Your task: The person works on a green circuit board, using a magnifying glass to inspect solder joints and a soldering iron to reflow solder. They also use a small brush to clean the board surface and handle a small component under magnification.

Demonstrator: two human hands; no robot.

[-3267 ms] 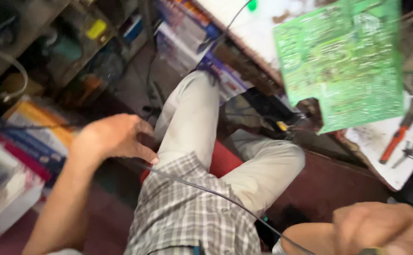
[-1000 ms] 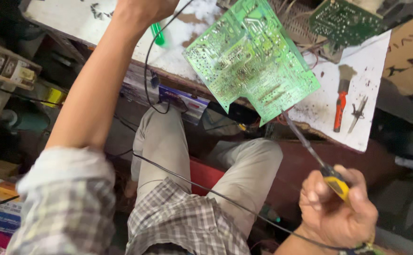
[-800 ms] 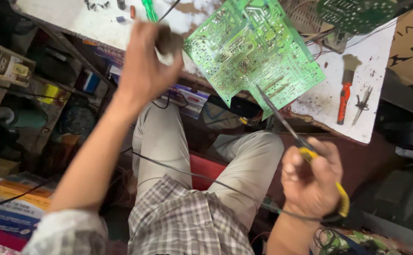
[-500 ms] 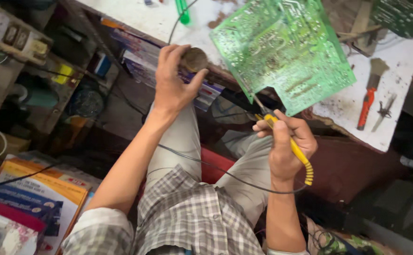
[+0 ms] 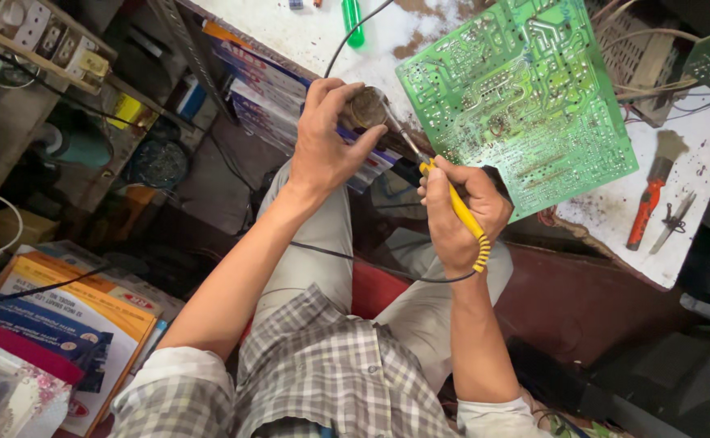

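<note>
My left hand (image 5: pixel 324 138) grips a small round brownish tin (image 5: pixel 367 107) in front of the table edge. My right hand (image 5: pixel 460 212) holds a yellow-handled soldering iron (image 5: pixel 456 207); its metal tip reaches up into the tin. A black cord runs from the iron across my lap. A large green circuit board (image 5: pixel 517 97) lies solder side up on the white worktable (image 5: pixel 615 211), just right of both hands.
A red-handled brush (image 5: pixel 651 199) and small metal pliers (image 5: pixel 671 223) lie right of the board. A green pen-like tool (image 5: pixel 352 18) rests at the table's far side. Books stack under the table. A socket strip (image 5: pixel 47 40), shelves and coloured boxes (image 5: pixel 71 316) stand at left.
My left hand came down from the table with the tin. My right hand rose with the soldering iron and put its tip into the tin. The view swung left.
</note>
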